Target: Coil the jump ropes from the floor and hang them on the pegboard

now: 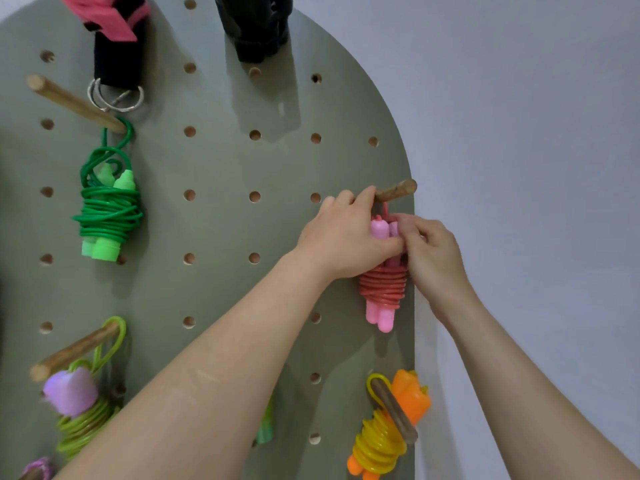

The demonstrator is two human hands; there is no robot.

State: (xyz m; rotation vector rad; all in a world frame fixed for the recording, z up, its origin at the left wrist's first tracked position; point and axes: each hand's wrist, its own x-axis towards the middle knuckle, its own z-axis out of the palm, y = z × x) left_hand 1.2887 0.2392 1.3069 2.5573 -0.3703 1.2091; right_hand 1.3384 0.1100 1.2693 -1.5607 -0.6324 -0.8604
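**Red rope** [382, 289]: wound round its two pink handles. The bundle is upright against the pegboard [221, 174], near its right edge and directly under the upper right peg [398, 190]. A thin loop rises from the bundle toward that peg. I cannot tell whether it sits fully over it, because my fingers cover the spot.

**Left hand** [346, 233]: thumb curled across the handle tops, gripping the bundle so that I carry its weight and not the loop. The forefinger stretches up and touches the peg's base, probably to guide the loop on.

**Right hand** [429, 251]: fingertips drawn together, pinching at the handle tops just below the peg, likely to keep the loop open.

**Already hung, each by a loop so the coils dangle free:**
- green rope [110, 209], upper left
- lime rope [83, 424], lower left
- yellow rope [381, 441], lower right

**Also on the board:** black strap [117, 57] with metal rings.

**Status:** hanging step, near its end by my reckoning. I should let go only once the loop bears the load.
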